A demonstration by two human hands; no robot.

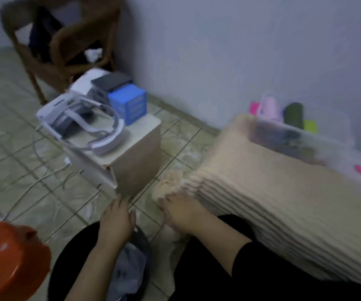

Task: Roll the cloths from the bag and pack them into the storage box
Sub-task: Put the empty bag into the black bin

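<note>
One beige ribbed cloth (273, 192) lies spread across the person's lap and the tiled floor (12, 148), its far edge against one clear storage box (294, 137) holding rolled cloths at the wall. Right hand (181, 211) grips the cloth's near corner, fingers curled. Left hand (116, 220) hovers with fingers extended, holding nothing, above one dark bag (131, 268). Frame is blurred.
</note>
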